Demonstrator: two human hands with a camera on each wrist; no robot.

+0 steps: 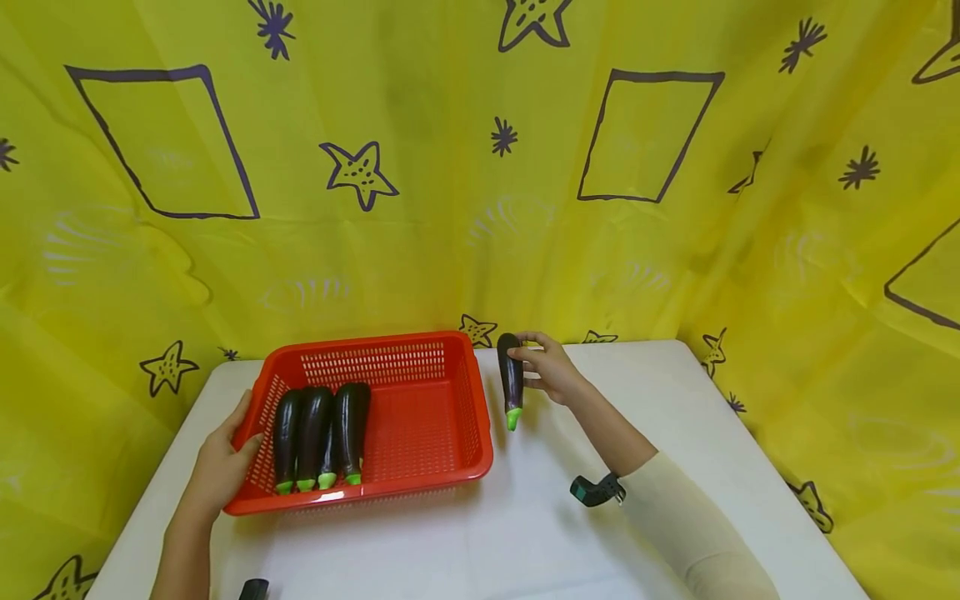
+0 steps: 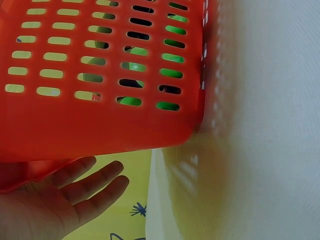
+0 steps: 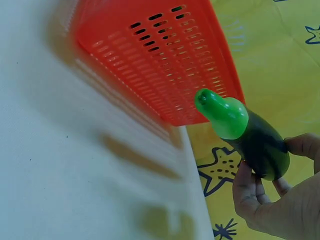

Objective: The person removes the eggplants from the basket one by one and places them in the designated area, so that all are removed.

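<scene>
An eggplant (image 1: 512, 379), dark purple with a bright green stem end, is held up by my right hand (image 1: 551, 367) just right of the basket. Thumb and fingers pinch its thick end, and the green tip (image 3: 222, 114) points away from the palm in the right wrist view. My left hand (image 1: 221, 467) holds the left rim of a red plastic basket (image 1: 412, 433), thumb over the edge. In the left wrist view its fingers (image 2: 95, 187) extend beneath the rim. Several eggplants (image 1: 315, 433) lie side by side in the basket's left part, green ends toward me.
The basket stands on a white table (image 1: 405, 554), toward its back left. A yellow curtain (image 1: 435, 250) with drawn stars and shells hangs behind the table and along both sides. A black wrist device (image 1: 597, 490) sits by the right sleeve.
</scene>
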